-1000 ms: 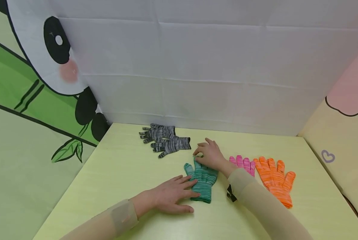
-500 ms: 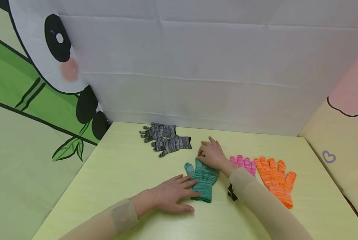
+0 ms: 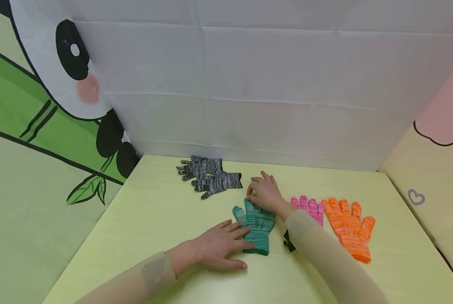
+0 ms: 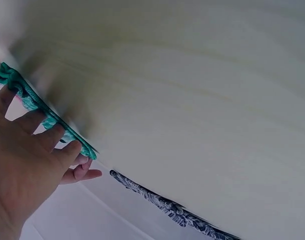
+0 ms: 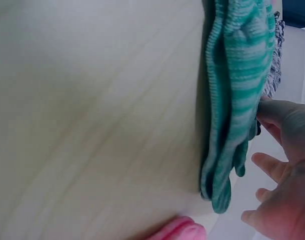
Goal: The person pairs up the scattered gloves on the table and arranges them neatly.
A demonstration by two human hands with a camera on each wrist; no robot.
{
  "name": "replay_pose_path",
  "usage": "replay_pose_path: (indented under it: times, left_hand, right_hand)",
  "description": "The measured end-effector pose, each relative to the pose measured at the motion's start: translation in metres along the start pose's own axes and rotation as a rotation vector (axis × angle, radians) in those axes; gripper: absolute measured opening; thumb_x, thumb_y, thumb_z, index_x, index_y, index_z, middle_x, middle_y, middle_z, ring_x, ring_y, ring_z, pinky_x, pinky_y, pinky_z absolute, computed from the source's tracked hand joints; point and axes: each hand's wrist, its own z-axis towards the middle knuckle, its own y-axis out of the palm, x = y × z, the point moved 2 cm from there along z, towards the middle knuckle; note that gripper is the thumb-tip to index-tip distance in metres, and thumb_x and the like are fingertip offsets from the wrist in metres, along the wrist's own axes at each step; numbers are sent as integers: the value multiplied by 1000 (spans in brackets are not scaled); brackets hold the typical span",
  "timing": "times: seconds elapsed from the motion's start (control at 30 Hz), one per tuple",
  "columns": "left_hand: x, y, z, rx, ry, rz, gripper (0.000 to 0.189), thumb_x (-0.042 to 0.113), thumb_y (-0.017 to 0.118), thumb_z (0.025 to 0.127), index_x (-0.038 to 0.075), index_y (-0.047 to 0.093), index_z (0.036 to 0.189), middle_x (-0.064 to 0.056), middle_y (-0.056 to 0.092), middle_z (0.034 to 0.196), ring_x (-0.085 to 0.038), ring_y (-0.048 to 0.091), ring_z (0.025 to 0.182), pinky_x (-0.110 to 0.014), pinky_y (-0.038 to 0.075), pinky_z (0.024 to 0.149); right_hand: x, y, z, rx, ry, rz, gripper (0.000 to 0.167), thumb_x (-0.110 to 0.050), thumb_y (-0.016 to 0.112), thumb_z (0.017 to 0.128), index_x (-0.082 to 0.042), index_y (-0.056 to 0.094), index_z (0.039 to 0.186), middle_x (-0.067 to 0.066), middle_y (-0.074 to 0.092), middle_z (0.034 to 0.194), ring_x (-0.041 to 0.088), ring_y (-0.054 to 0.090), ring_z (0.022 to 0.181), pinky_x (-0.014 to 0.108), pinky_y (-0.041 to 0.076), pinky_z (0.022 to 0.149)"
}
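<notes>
A green striped knit glove [image 3: 258,231] lies flat on the table, cuff toward me. My left hand [image 3: 219,248] rests spread, with straight fingertips on the glove's left side near the cuff; the left wrist view has these fingers along the green edge. At the glove's far end my right hand [image 3: 267,195] bends over, thumb and index finger pinching a glove fingertip while the other fingers stay raised. Seen side-on in the right wrist view, the green glove [image 5: 242,75] shows two layers, with my right hand [image 5: 292,155] beyond it.
Behind lie two overlapping grey-and-black gloves [image 3: 219,183]. To the right sit a pink glove [image 3: 310,206], partly hidden by my right forearm, and an orange glove [image 3: 351,230]. A white fabric wall [image 3: 249,84] stands along the table's [image 3: 154,202] back edge, with printed panels on both sides.
My right hand shifts slightly right, then back left, over the green glove's finger end. The left hand and the gloves stay almost in place.
</notes>
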Motion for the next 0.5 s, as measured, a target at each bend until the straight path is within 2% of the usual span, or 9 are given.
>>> replay_pose_path:
  times: [0.1, 0.2, 0.3, 0.37, 0.5]
  left_hand:
    - [1, 0, 2, -1, 0, 7, 69, 73, 24, 101, 39, 40, 158, -6, 25, 168, -33, 21, 154, -56, 23, 121]
    - [1, 0, 3, -2, 0, 4, 69, 74, 24, 101, 39, 39, 158, -5, 25, 168, -33, 20, 154, -56, 23, 121]
    - [1, -1, 3, -7, -4, -9, 68, 74, 24, 101, 39, 38, 158, -5, 24, 168, -33, 20, 154, -57, 22, 121]
    - [0, -1, 2, -7, -5, -13, 68, 73, 24, 101, 40, 38, 158, -5, 24, 168, -33, 20, 154, -57, 23, 120]
    - [0, -1, 0, -3, -10, -26, 68, 73, 25, 101, 39, 39, 158, -6, 24, 168, -34, 21, 154, -59, 24, 119]
  right_hand:
    - [6, -7, -5, 34, 29, 57, 19, -35, 66, 101, -20, 78, 104, 17, 51, 151, 47, 18, 151, 69, 11, 118]
    - [12, -23, -16, 86, 53, 93, 30, -35, 61, 103, -15, 75, 120, 18, 51, 151, 47, 19, 150, 69, 10, 118]
    - [14, -43, -35, 124, 57, 41, 36, -35, 63, 102, -12, 71, 129, 19, 51, 150, 48, 21, 149, 69, 9, 118]
    - [13, -51, -50, 118, 56, -29, 40, -38, 65, 101, -13, 70, 132, 18, 52, 149, 49, 21, 149, 69, 10, 118]
    - [2, -50, -89, 51, 23, -162, 48, -45, 67, 98, -14, 68, 135, 17, 55, 146, 49, 24, 148, 68, 12, 119]
